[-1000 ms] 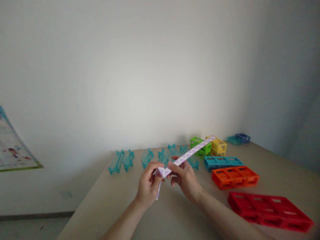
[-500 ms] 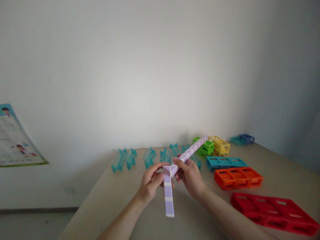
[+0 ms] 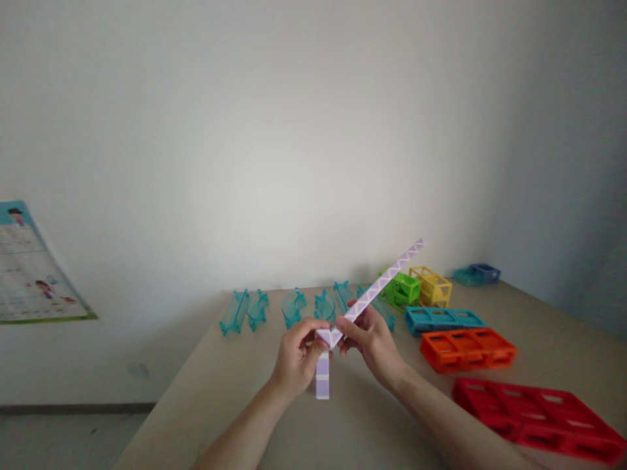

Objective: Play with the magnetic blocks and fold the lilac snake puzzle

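Observation:
A purple and white snake puzzle (image 3: 377,284), made of linked wedge segments, is held above the table in both hands. My left hand (image 3: 298,356) pinches it at the bend, thumb in front and fingers behind. From there a short end hangs straight down. My right hand (image 3: 372,343) grips the long straight part just right of the bend, its thumb lying along the segments. This long part slants up and away to the right. Some of my fingertips are hidden behind the puzzle.
Several clear teal track-like pieces (image 3: 294,308) stand along the table's (image 3: 215,398) far side. To the right are green (image 3: 405,288), yellow (image 3: 431,286), blue (image 3: 445,320), orange (image 3: 467,349) and red (image 3: 536,414) frame pieces. Dark blue pieces (image 3: 486,272) sit in the far corner.
The puzzle's long part has tilted higher, its tip moving up and to the right. The short end has swung back and looks shorter. Both hands keep their grip.

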A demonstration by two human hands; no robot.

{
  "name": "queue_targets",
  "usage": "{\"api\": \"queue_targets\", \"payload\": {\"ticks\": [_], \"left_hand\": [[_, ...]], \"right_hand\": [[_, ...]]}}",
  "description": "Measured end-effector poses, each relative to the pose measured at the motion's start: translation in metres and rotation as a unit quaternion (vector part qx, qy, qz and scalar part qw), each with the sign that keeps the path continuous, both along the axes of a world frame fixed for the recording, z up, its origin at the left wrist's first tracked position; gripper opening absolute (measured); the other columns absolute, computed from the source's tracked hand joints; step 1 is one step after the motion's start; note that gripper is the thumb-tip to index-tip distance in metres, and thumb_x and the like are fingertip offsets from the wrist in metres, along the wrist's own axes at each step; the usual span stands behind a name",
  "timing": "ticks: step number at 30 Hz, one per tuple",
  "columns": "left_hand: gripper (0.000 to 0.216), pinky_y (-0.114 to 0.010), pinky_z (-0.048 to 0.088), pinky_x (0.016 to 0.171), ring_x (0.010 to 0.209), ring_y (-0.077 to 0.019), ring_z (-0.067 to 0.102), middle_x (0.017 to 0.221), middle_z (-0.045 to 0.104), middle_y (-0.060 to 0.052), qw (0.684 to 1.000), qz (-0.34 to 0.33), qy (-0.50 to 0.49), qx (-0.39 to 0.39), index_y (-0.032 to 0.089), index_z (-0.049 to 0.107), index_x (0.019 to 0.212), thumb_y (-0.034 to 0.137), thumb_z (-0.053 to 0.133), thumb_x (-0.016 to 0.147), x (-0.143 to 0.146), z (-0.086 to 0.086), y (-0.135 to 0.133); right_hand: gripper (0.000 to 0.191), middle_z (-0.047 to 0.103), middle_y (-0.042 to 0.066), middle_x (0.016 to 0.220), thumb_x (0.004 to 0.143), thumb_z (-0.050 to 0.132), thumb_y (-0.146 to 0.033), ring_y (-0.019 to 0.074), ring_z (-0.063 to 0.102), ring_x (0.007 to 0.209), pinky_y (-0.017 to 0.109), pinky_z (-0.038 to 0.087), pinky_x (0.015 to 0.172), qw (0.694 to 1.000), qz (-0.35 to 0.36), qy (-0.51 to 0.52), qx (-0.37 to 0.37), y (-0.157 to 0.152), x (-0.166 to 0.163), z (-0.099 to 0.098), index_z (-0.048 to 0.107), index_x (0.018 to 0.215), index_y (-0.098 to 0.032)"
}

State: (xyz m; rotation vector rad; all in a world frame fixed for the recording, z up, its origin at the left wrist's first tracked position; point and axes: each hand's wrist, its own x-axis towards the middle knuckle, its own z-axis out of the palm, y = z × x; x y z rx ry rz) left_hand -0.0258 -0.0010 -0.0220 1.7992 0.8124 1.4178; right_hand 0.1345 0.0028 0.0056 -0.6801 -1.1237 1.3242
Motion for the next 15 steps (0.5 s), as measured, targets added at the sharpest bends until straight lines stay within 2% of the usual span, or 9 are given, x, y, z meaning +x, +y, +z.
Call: {"api": "queue_targets", "payload": {"ticks": [6, 12, 15], "left_hand": [[0.023, -0.027, 0.054, 0.063, 0.070, -0.0176, 0.064, 0.088, 0.064, -0.008, 0.999, 0.027, 0.018, 0.019, 0.017, 0.064, 0.097, 0.035, 0.057, 0.085, 0.0014, 0.0044, -0.0018], [0.032, -0.025, 0.049, 0.045, 0.047, -0.0161, 0.061, 0.061, 0.061, 0.000, 0.992, -0.006, -0.062, -0.112, 0.017, 0.059, 0.098, 0.044, 0.061, 0.081, 0.0064, 0.0053, -0.0040], [0.036, -0.025, 0.048, 0.041, 0.043, -0.0149, 0.060, 0.065, 0.062, 0.000, 0.979, -0.041, -0.109, -0.165, 0.017, 0.056, 0.097, 0.048, 0.062, 0.079, 0.0099, 0.0073, -0.0050]], "right_hand": [[0.052, 0.062, -0.004, 0.064, 0.069, 0.078, -0.035, 0.0145, 0.059, 0.047, 0.025, 0.049, 0.042, 0.999, -0.017, 0.008, 0.030, 0.0024, 0.0014, -0.0031, 0.040, 0.100, -0.019], [0.049, 0.065, -0.002, 0.067, 0.069, 0.078, -0.031, 0.0151, 0.060, 0.052, 0.027, 0.051, 0.047, 0.997, -0.027, -0.006, 0.078, -0.0008, 0.0050, 0.0013, 0.042, 0.100, -0.021], [0.045, 0.066, 0.000, 0.072, 0.069, 0.078, -0.030, 0.0156, 0.060, 0.057, 0.028, 0.051, 0.051, 0.995, -0.026, -0.003, 0.099, -0.0029, 0.0054, 0.0032, 0.044, 0.097, -0.021]]}}
